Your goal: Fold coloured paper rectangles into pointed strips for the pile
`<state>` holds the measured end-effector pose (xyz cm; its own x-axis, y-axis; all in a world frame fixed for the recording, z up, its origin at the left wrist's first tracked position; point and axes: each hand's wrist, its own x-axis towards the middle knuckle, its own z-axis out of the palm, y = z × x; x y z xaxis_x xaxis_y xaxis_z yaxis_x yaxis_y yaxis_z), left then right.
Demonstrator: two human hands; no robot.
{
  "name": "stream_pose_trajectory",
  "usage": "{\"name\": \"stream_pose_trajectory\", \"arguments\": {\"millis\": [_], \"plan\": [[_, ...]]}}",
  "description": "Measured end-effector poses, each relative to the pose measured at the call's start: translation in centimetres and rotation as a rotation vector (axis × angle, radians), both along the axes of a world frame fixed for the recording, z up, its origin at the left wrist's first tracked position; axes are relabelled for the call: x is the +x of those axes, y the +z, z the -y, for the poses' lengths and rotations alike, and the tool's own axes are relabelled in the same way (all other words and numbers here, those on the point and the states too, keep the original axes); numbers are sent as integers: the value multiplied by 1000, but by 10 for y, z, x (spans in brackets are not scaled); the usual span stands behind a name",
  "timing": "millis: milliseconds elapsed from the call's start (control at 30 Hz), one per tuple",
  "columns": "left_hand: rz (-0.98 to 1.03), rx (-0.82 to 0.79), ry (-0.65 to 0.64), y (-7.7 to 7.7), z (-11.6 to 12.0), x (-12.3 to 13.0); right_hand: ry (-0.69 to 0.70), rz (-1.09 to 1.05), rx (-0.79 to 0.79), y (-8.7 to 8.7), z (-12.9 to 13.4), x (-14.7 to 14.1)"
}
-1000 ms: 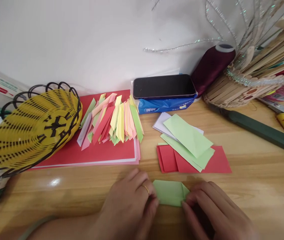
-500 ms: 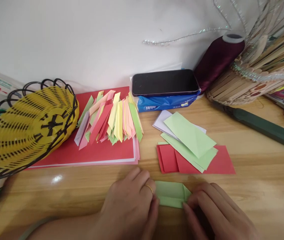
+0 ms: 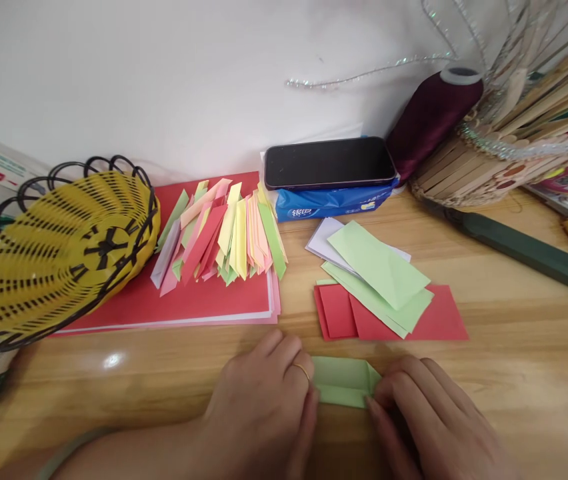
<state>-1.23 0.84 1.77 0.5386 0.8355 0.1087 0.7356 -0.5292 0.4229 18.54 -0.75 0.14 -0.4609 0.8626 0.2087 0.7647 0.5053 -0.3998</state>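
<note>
A small green paper strip lies on the table between my hands, creased along its length, with its right corner folded in. My left hand is closed on the strip's left end and hides that end. At the right end, the thumb and fingers of my right hand pinch the folded corner. Just beyond the strip sit loose light green paper rectangles, overlapping red paper rectangles and pale lilac ones.
Folded paper pieces in several colours lie on red sheets, beside a tilted yellow basket. A phone rests on a blue packet. At right are a thread cone, a stick-covered holder and a dark green tool.
The near flap of the green strip stands slightly more raised along its crease. Both hands keep their hold at the two ends; the whole view has shifted slightly.
</note>
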Motion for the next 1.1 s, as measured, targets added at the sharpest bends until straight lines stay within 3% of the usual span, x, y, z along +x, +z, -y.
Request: {"name": "stream_pose_trajectory", "arguments": {"millis": [367,600,933,1000,1100], "plan": [[-78,-7,60,-1,8,-3,62,-93,-48,10,-5,2],[-113,-21,101,0,10,-3,-20,-97,-123,5,-1,2],[-112,49,124,-6,16,-5,-65,-101,-12,6,2,-3],[-100,130,49,-9,17,-6,-63,-99,14,6,2,-3],[-148,337,-166,-14,17,-6,-48,-82,67,6,4,-1]]}}
